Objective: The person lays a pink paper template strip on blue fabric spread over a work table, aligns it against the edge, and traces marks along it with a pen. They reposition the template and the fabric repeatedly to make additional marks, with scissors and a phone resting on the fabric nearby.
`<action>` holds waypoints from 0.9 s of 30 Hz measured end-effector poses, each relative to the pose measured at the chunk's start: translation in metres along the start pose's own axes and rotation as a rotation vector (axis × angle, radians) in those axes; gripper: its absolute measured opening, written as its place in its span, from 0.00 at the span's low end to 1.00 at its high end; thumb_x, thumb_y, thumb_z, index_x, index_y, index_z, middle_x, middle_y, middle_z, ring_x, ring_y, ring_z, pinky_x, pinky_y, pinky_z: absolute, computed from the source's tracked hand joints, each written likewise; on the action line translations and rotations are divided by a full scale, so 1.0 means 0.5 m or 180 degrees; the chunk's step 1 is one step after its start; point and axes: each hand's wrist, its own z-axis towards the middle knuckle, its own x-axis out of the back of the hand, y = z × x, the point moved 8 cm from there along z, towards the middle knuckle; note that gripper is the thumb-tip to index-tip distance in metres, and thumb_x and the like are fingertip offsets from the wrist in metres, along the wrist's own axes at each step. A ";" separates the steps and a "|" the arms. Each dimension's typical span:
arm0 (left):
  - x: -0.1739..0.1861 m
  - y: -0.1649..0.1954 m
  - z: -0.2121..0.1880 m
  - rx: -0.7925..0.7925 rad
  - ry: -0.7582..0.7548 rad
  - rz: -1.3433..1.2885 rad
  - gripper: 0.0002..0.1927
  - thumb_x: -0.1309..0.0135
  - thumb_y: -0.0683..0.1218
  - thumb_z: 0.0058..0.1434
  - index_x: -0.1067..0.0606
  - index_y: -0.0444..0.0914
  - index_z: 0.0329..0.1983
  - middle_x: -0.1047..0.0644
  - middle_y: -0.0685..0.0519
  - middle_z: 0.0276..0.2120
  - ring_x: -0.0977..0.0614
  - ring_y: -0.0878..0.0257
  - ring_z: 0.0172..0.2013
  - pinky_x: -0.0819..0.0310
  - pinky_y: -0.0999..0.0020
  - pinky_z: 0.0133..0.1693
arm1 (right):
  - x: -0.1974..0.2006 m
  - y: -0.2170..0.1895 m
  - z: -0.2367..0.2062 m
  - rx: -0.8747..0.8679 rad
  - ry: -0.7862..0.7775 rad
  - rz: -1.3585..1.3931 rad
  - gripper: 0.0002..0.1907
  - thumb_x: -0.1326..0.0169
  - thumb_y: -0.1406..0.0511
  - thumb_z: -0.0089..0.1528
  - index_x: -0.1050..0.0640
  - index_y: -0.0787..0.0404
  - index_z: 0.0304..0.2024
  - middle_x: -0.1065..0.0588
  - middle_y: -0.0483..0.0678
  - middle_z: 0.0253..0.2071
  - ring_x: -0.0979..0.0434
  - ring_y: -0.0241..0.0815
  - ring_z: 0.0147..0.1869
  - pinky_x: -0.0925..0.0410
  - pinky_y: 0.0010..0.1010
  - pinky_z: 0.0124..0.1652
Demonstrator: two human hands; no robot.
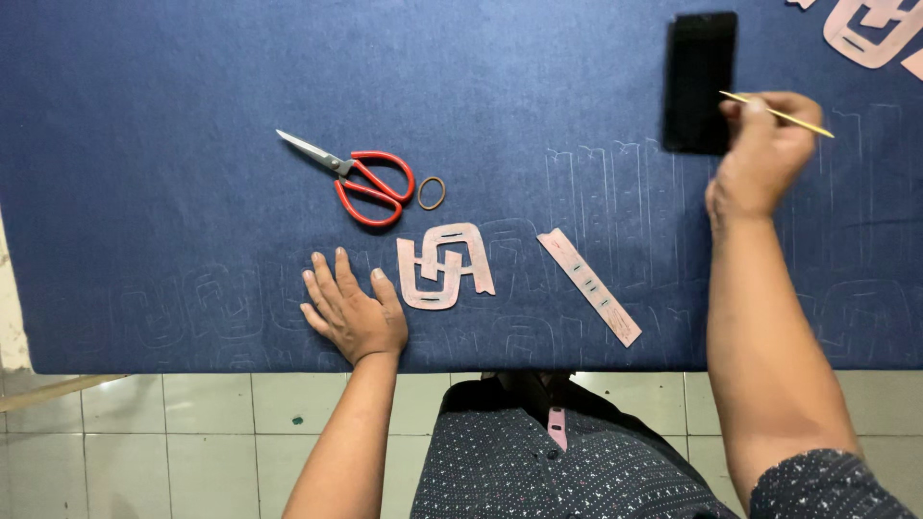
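In the head view, the left hand (352,309) lies flat, fingers spread, on the dark blue denim cloth (173,144) that covers the worktop, gripping nothing; it rests just left of a pink cut-out template (445,265), its thumb close beside it. Faint chalk outlines of the same shape run across the cloth. Above the hand lie red-handled scissors (358,178) with a brown rubber band (431,193) just beside their handles. A long pink strip template (588,285) lies tilted to the right of the cut-out. The right hand (762,154) is raised over the cloth, closed around a black phone (699,82) and a thin yellow stick (777,114) that pokes out to the right. More pink templates (868,31) sit in the top right corner.
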 end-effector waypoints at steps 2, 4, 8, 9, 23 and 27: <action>0.002 0.001 0.000 -0.0026 0.0029 -0.0007 0.34 0.56 0.57 0.68 0.40 0.41 0.75 0.49 0.44 0.77 0.54 0.46 0.76 0.68 0.38 0.70 | -0.028 0.008 0.001 -0.0162 -0.0198 0.0118 0.05 0.48 0.76 0.72 0.29 0.63 0.47 0.23 0.49 0.44 0.18 0.38 0.47 0.22 0.27 0.52; 0.002 0.001 0.000 -0.0015 0.0054 -0.0008 0.34 0.55 0.57 0.68 0.40 0.41 0.75 0.49 0.44 0.77 0.53 0.46 0.76 0.67 0.37 0.70 | -0.035 0.004 0.001 -0.0125 -0.0252 0.0063 0.04 0.48 0.75 0.74 0.29 0.63 0.48 0.22 0.49 0.45 0.19 0.37 0.47 0.22 0.26 0.52; 0.000 0.002 -0.002 -0.0019 0.0101 -0.0014 0.33 0.54 0.57 0.68 0.39 0.42 0.74 0.47 0.45 0.77 0.52 0.45 0.76 0.66 0.36 0.70 | 0.033 -0.040 -0.030 0.0331 -0.0137 -0.1360 0.04 0.44 0.73 0.73 0.25 0.63 0.49 0.23 0.46 0.43 0.23 0.33 0.42 0.28 0.23 0.45; 0.001 0.002 -0.003 -0.0038 0.0124 -0.0008 0.33 0.54 0.57 0.68 0.39 0.42 0.74 0.47 0.45 0.77 0.51 0.45 0.76 0.66 0.36 0.70 | 0.039 -0.042 -0.046 0.0448 -0.0268 -0.1515 0.05 0.43 0.74 0.72 0.25 0.64 0.49 0.23 0.46 0.44 0.23 0.33 0.45 0.27 0.24 0.48; 0.006 0.008 -0.005 -0.0139 0.0183 0.0018 0.34 0.55 0.57 0.69 0.40 0.41 0.75 0.47 0.43 0.77 0.52 0.45 0.76 0.66 0.35 0.70 | 0.055 -0.021 -0.075 0.0385 -0.0459 -0.2014 0.03 0.38 0.71 0.69 0.21 0.65 0.43 0.20 0.46 0.40 0.21 0.33 0.43 0.27 0.25 0.46; 0.006 0.007 -0.004 -0.0095 0.0154 0.0019 0.33 0.55 0.57 0.69 0.41 0.42 0.75 0.47 0.44 0.77 0.52 0.45 0.76 0.66 0.36 0.70 | 0.063 -0.013 -0.070 0.0364 -0.0517 -0.2113 0.03 0.38 0.71 0.70 0.20 0.64 0.43 0.20 0.46 0.40 0.20 0.34 0.44 0.27 0.26 0.47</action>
